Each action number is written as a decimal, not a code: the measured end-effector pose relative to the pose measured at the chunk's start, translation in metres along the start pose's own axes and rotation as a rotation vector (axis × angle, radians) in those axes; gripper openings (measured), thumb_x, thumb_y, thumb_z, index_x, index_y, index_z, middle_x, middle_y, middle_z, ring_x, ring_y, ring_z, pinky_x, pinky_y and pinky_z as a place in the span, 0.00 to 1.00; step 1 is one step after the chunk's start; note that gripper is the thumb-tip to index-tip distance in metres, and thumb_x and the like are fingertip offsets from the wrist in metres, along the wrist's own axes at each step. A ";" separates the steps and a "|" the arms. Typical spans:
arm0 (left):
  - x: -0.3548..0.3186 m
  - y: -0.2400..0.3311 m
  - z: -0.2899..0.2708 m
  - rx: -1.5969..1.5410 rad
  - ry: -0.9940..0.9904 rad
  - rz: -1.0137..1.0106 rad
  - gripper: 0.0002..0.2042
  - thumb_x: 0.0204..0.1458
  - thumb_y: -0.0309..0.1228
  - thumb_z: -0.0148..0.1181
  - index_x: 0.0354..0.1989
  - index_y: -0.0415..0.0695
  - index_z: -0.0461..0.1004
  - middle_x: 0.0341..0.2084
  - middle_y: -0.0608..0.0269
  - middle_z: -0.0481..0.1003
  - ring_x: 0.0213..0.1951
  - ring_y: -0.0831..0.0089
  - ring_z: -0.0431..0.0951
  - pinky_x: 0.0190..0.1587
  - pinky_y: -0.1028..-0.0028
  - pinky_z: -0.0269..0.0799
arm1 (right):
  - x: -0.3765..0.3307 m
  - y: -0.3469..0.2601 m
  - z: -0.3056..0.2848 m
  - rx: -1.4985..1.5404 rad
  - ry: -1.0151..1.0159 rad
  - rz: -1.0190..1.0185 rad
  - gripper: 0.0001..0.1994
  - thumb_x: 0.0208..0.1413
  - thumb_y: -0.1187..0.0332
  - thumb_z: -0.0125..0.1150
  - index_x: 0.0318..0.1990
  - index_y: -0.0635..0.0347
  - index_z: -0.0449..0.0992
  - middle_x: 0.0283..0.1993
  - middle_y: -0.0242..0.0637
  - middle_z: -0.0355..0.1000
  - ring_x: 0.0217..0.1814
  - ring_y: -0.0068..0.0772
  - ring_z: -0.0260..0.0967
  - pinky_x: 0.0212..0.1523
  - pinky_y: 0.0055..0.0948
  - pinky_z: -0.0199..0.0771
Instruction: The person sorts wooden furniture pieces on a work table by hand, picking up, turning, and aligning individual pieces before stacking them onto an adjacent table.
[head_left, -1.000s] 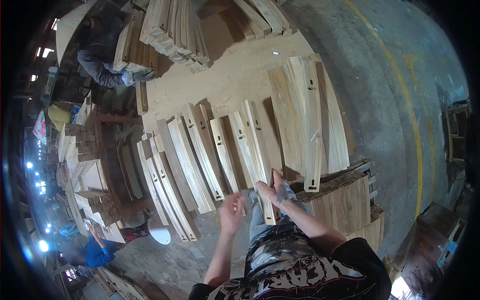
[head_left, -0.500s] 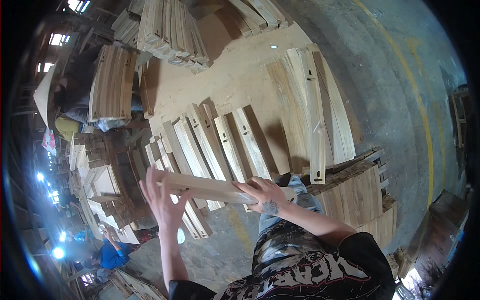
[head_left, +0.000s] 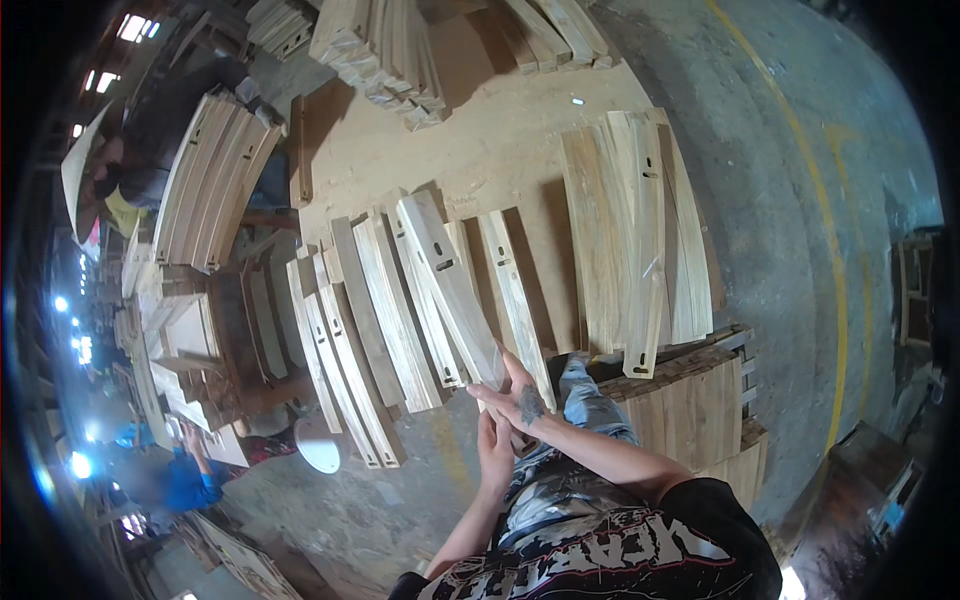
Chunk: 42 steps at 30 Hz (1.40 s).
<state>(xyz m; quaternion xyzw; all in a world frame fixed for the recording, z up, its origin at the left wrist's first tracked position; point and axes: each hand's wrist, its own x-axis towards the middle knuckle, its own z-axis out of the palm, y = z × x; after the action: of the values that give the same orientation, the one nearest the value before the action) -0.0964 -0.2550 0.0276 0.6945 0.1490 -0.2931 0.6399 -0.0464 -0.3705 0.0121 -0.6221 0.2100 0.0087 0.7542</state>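
A pale wooden slat with slotted holes slants away from me over a row of similar pieces. My right hand wraps round its near part, thumb and fingers on opposite sides. Close below, my left hand is closed at the slat's near end, its fingers partly hidden. Just right of the held piece lies another slotted slat. To its left, several slats lie side by side on the light brown board.
Wide planks topped by a slotted slat lie at the board's right, above stacked wood. More bundles stand at the far side. A co-worker on the left holds several slats. A white round object is left of my legs.
The slat has swung from lying crosswise to pointing away from me. My left hand, earlier spread at its left end, has come in beside my right hand. The co-worker's bundle has tilted.
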 end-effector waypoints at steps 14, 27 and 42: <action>0.032 -0.010 0.016 -0.103 0.022 -0.091 0.20 0.67 0.43 0.42 0.45 0.37 0.73 0.29 0.68 0.74 0.29 0.82 0.69 0.30 0.79 0.64 | -0.006 0.028 -0.016 -0.047 0.162 -0.060 0.31 0.61 0.61 0.56 0.69 0.59 0.56 0.61 0.50 0.64 0.62 0.37 0.63 0.61 0.32 0.62; 0.115 -0.002 0.063 0.851 -0.265 0.049 0.28 0.60 0.56 0.48 0.35 0.37 0.77 0.20 0.58 0.77 0.24 0.61 0.78 0.30 0.63 0.74 | -0.066 0.081 -0.093 0.410 0.122 0.609 0.24 0.62 0.54 0.56 0.61 0.52 0.62 0.54 0.38 0.68 0.50 0.36 0.73 0.44 0.36 0.77; 0.190 0.040 -0.049 1.190 0.488 0.257 0.30 0.48 0.40 0.63 0.56 0.34 0.63 0.37 0.46 0.76 0.37 0.49 0.79 0.40 0.56 0.74 | -0.064 0.153 -0.118 0.400 0.378 0.666 0.26 0.58 0.55 0.63 0.61 0.53 0.65 0.46 0.36 0.74 0.38 0.30 0.75 0.35 0.30 0.75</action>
<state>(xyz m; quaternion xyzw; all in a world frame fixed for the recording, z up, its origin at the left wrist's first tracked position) 0.0863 -0.2447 -0.0535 0.9888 0.0182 -0.0809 0.1240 -0.1833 -0.4312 -0.1260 -0.3527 0.5313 0.0970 0.7641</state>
